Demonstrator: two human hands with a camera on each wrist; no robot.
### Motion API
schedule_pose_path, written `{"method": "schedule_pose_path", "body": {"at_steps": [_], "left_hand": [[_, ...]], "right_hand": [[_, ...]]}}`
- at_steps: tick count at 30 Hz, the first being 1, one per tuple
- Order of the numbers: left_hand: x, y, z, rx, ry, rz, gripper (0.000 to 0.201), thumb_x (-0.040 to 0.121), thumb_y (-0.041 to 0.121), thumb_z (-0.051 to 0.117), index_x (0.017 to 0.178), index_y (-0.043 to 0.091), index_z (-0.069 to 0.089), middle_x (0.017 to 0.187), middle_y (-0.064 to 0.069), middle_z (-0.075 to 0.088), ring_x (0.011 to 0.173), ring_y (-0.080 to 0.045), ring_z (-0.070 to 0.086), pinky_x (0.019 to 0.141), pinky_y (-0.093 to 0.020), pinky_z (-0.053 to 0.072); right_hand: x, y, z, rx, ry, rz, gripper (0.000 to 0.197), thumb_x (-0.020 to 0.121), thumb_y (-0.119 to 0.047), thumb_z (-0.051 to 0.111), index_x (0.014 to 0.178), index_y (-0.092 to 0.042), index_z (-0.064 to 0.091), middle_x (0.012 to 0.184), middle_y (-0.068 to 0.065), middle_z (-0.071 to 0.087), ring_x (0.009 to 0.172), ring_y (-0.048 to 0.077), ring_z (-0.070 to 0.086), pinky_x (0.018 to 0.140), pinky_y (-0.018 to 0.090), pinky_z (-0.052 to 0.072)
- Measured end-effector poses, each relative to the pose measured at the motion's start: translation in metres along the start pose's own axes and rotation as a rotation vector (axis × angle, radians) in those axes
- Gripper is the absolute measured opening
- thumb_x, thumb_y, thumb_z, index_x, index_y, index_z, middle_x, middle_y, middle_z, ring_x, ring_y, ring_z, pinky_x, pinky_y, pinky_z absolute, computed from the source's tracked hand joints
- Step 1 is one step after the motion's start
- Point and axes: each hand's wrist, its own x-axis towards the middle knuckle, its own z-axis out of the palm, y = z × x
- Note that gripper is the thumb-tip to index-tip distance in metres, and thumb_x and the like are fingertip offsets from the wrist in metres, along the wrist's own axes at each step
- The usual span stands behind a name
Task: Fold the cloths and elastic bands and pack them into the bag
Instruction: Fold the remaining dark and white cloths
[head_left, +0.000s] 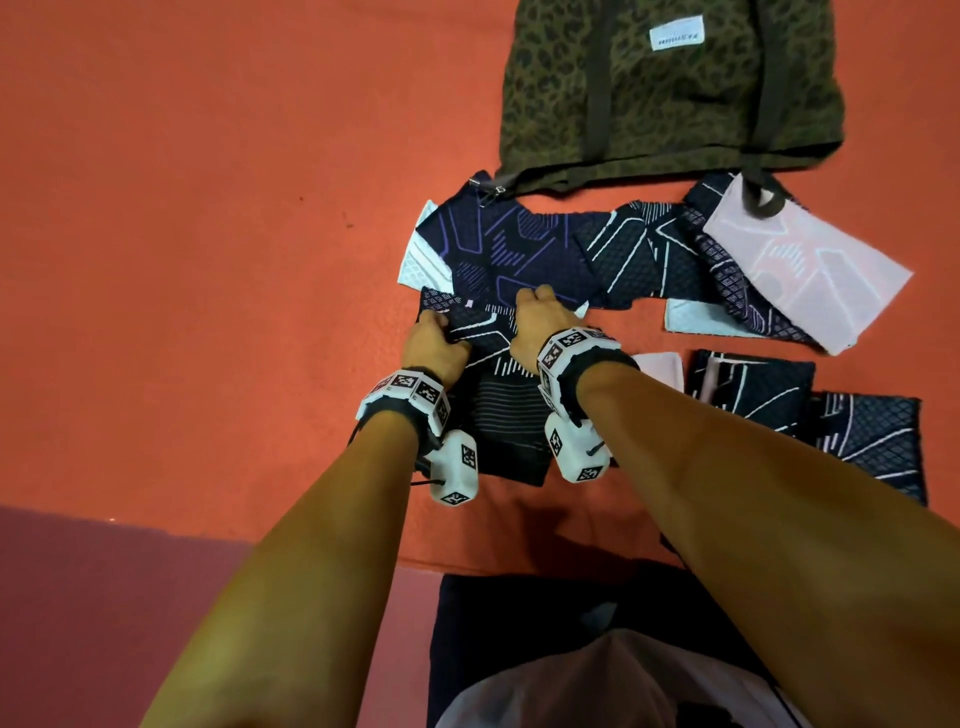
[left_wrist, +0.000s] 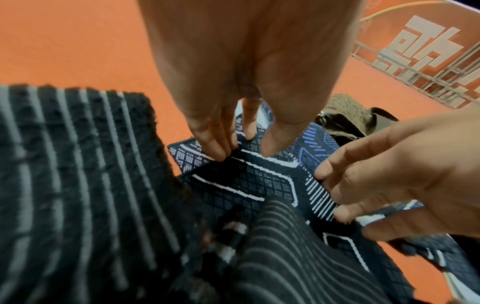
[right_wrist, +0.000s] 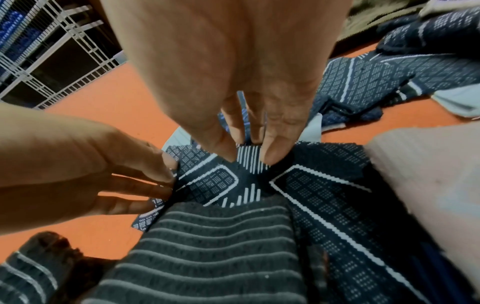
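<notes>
Knitted dark cloth (head_left: 498, 395) lies at the centre of the head view, its striped near end flat on the orange floor (head_left: 208, 208) and its patterned far edge raised between both hands. At that edge the left hand (head_left: 434, 345) pinches the left corner, thumb over curled fingers (left_wrist: 207, 142), while the right hand (head_left: 537, 325) pinches the right corner, with its fingertips (right_wrist: 223, 148) closed on a patch of white bars. To fold well, I judge both corners should travel together toward the near end, kept level so the edges meet squarely, then be pressed flat before the pinches let go; a pull on one side alone would skew the crease. Just right of the wrists, lower right of the frame, two folded cloths (head_left: 753, 389) rest side by side. Farther up, a row of loose cloths (head_left: 623, 249) overlaps across the middle, one pale pink. Beyond them, at the upper right, the leopard-print bag (head_left: 670, 88) lies flat, one strap trailing onto the pink piece
</notes>
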Motion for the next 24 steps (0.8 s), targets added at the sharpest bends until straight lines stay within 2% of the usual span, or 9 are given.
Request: {"method": "schedule_pose_path", "body": {"at_steps": [3,5,7,9,13,17,19,21,24], "left_hand": [[0.005,0.001,0.001,0.001,0.0,-0.02,0.046,0.086,0.016,0.068,0.127,0.009,0.05,0.122,-0.012,0.062,0.111,-0.03,0.06,0.098,-0.042,0.049],[0.007,0.003,0.0,0.033,-0.011,-0.012,0.043,0.086,0.017,0.067,0.127,0.01,0.054,0.122,-0.012,0.062,0.112,-0.03,0.06,0.099,-0.041,0.049],[0.009,0.005,-0.003,0.057,-0.018,0.011,0.028,0.088,0.017,0.065,0.114,0.013,0.06,0.115,-0.01,0.066,0.107,-0.03,0.062,0.094,-0.038,0.05],[0.011,0.009,-0.006,0.038,-0.034,0.031,0.009,0.09,0.019,0.063,0.098,0.017,0.058,0.105,-0.008,0.069,0.1,-0.029,0.064,0.09,-0.037,0.051],[0.006,0.017,-0.006,-0.062,-0.029,0.142,0.013,0.092,0.026,0.063,0.095,0.016,0.056,0.095,-0.004,0.068,0.09,-0.026,0.063,0.086,-0.038,0.052],[-0.009,0.021,0.0,-0.258,0.04,0.238,0.013,0.092,0.016,0.064,0.089,0.019,0.052,0.075,0.008,0.048,0.071,-0.013,0.046,0.066,-0.028,0.041],[-0.014,0.02,0.003,-0.33,0.06,0.262,0.013,0.092,0.016,0.064,0.09,0.02,0.053,0.072,0.01,0.045,0.067,-0.009,0.043,0.067,-0.026,0.039],[-0.018,0.021,0.003,-0.367,0.059,0.297,0.012,0.091,0.016,0.065,0.09,0.021,0.054,0.07,0.012,0.043,0.065,-0.007,0.042,0.068,-0.026,0.04],[-0.027,0.029,-0.001,-0.417,0.056,0.34,0.017,0.09,0.014,0.066,0.086,0.025,0.054,0.067,0.014,0.041,0.062,-0.005,0.04,0.065,-0.022,0.039]], "right_hand": [[0.002,0.002,0.003,0.015,0.007,0.05,0.055,0.085,-0.011,0.06,0.136,-0.005,0.039,0.139,0.017,0.03,0.115,0.039,0.052,0.086,0.044,0.051],[0.002,0.003,0.005,0.026,0.011,0.088,0.06,0.085,-0.013,0.062,0.139,-0.006,0.037,0.141,0.016,0.028,0.118,0.038,0.051,0.087,0.045,0.051],[0.002,0.004,0.005,0.047,0.002,0.103,0.063,0.086,-0.013,0.062,0.142,-0.007,0.034,0.144,0.016,0.027,0.118,0.038,0.051,0.089,0.045,0.051],[0.002,0.005,0.004,0.06,0.003,0.087,0.063,0.085,-0.01,0.061,0.142,-0.007,0.033,0.144,0.017,0.027,0.117,0.037,0.052,0.09,0.046,0.052],[-0.001,0.007,0.004,0.087,0.021,0.051,0.056,0.086,-0.009,0.058,0.138,-0.011,0.039,0.14,0.016,0.03,0.113,0.037,0.054,0.089,0.046,0.052],[-0.007,0.011,0.003,0.104,0.061,0.04,0.049,0.086,-0.009,0.057,0.134,-0.01,0.043,0.14,0.016,0.033,0.108,0.037,0.057,0.083,0.042,0.052],[-0.009,0.013,0.003,0.121,0.074,0.043,0.051,0.086,-0.008,0.057,0.135,-0.006,0.041,0.14,0.016,0.037,0.112,0.037,0.056,0.085,0.042,0.052],[-0.013,0.016,0.005,0.15,0.088,0.028,0.05,0.086,-0.008,0.057,0.133,-0.005,0.041,0.134,0.018,0.048,0.115,0.037,0.055,0.089,0.041,0.051],[-0.022,0.019,0.004,0.146,0.139,-0.012,0.043,0.09,-0.009,0.054,0.132,-0.007,0.047,0.127,0.017,0.056,0.115,0.035,0.056,0.089,0.037,0.047]]}}
